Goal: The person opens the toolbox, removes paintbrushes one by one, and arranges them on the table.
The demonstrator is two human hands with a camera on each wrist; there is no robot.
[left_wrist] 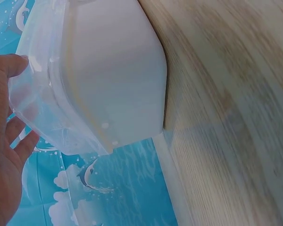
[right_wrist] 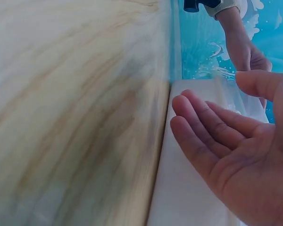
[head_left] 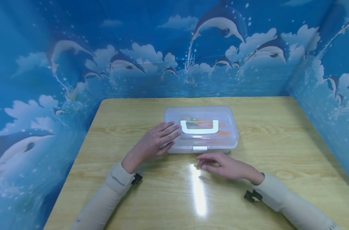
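Fingers of the left hand are held outstretched, grasping nothing, at the left of a plastic box; those of the right hand are loosely bent just before it, nothing gripped. Its clear lid is closed, fitted with a white handle and white latch; orange contents are dimly seen. It is set on a wood-grained bench, enclosed by blue dolphin-printed hangings.

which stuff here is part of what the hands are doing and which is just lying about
Part of the job, by the look of it:
see-through box
its white handle and latch
left hand, at the box
right hand, near the latch

Just around it:
table
dolphin curtain
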